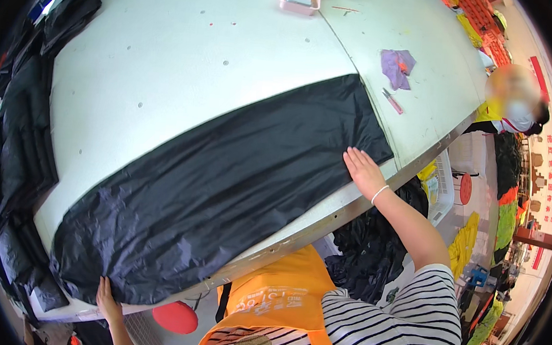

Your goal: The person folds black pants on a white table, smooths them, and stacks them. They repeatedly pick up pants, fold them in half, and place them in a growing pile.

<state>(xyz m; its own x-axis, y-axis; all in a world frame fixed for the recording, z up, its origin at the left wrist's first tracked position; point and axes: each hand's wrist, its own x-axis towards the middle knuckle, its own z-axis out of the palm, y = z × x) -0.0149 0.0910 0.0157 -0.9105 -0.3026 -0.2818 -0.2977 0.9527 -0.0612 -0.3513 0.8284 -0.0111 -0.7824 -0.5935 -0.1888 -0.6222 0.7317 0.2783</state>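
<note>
A long piece of black, slightly shiny fabric [224, 175] lies spread over the white table, wrinkled most at its left end. My left hand [108, 299] is at the near left edge of the cloth, fingers stretched out and touching it. Near the right end, my right hand [363, 171] rests flat on the fabric's near edge with its fingers extended. Neither hand grips anything that shows.
Black garments [20, 126] are heaped along the table's left edge. A pink tray [299, 7], a purple cloth [398, 66] and pink-handled snips [393, 102] lie on the white table [167, 73]. A red stool [175, 317] stands below; another person [514, 107] is at right.
</note>
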